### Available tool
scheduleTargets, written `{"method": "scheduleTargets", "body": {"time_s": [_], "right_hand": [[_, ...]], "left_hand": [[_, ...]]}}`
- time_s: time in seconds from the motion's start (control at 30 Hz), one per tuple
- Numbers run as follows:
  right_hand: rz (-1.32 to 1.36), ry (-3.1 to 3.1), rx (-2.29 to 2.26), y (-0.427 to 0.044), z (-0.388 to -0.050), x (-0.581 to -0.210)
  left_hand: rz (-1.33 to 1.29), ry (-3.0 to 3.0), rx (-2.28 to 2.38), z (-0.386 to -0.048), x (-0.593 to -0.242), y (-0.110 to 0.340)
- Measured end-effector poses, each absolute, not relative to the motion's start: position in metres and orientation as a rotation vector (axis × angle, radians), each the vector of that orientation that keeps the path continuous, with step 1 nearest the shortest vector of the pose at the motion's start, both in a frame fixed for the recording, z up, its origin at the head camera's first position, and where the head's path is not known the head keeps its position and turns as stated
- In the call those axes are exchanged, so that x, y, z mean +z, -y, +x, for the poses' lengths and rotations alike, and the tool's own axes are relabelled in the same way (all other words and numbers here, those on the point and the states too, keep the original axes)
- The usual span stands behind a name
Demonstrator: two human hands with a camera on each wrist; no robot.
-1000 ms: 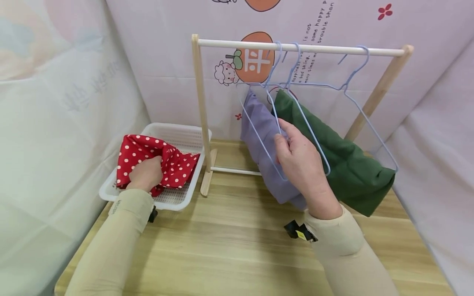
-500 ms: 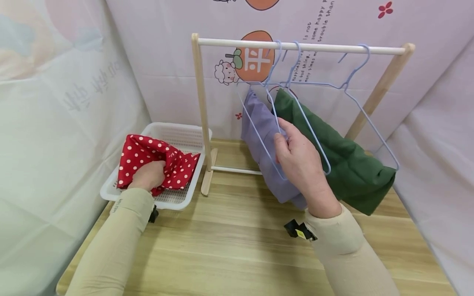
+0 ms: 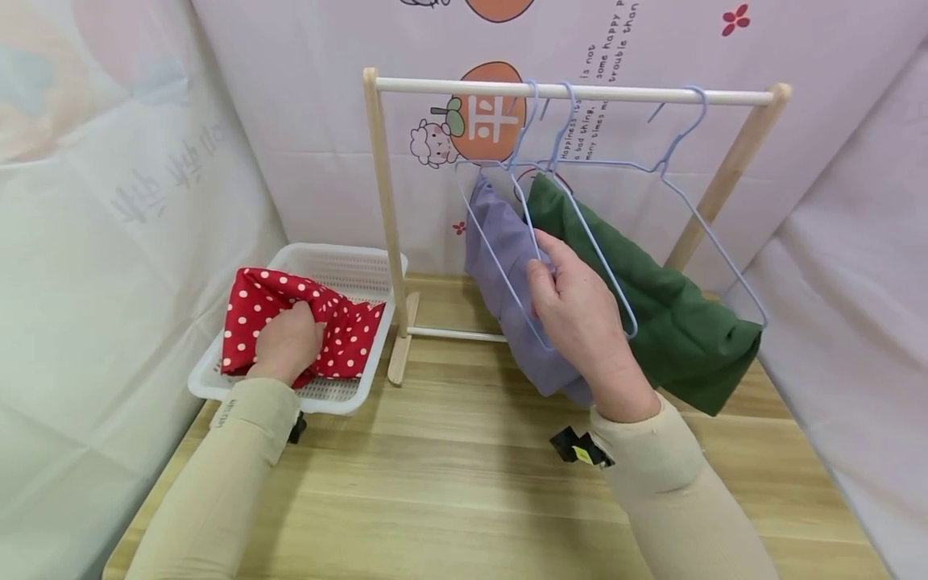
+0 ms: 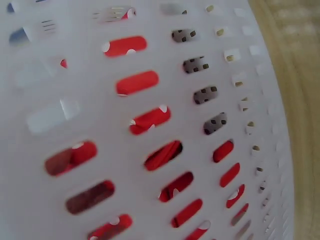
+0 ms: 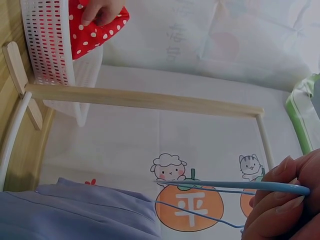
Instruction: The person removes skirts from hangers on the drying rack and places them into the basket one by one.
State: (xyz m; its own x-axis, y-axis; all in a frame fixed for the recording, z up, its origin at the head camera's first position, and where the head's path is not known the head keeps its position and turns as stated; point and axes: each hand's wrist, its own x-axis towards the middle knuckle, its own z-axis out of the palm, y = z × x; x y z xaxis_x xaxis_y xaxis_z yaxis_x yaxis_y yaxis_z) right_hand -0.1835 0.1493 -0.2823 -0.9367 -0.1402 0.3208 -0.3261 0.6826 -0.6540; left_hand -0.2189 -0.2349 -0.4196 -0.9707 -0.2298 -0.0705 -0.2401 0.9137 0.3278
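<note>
At the left in the head view, my left hand (image 3: 290, 342) grips a red cloth with white dots (image 3: 245, 326). The cloth is bunched in a white plastic basket (image 3: 341, 259), and my fingertips are partly lost in its folds. Through the basket's slots, the left wrist view shows red fabric (image 4: 137, 82). My right hand (image 3: 583, 314) holds the side wire of a light blue hanger (image 3: 527, 211) between thumb and fingers. That hanger hooks over the rack's rail. Lavender fabric (image 3: 500, 242) hangs just behind it; how it is attached is partly hidden.
The wooden rack has a white top rail (image 3: 464, 86) and a low crossbar (image 3: 460, 334). Another blue hanger (image 3: 590, 234) hangs close beside the held one. Farther right, green fabric (image 3: 674, 322) hangs on a third hanger (image 3: 714, 234). Printed cloth walls surround the wooden table (image 3: 406, 483).
The head view has shifted slightly, so the scene sits a little farther left. My left hand has moved slightly right within the dotted cloth. The right hand keeps its hold on the hanger.
</note>
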Motion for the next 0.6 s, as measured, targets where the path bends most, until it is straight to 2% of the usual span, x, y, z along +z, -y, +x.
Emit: {"method": "scheduleTargets", "body": {"time_s": [0.13,0.6], "right_hand": [[0.37,2.652,1.103,-0.15,-0.184,-0.283],[0.343,2.689,1.082,-0.149,-0.184,-0.284]], "left_hand": [[-0.411,-3.153,0.578,-0.22,-0.42,0.231],[-0.275,-3.116,0.573,-0.209,-0.429,0.234]]}}
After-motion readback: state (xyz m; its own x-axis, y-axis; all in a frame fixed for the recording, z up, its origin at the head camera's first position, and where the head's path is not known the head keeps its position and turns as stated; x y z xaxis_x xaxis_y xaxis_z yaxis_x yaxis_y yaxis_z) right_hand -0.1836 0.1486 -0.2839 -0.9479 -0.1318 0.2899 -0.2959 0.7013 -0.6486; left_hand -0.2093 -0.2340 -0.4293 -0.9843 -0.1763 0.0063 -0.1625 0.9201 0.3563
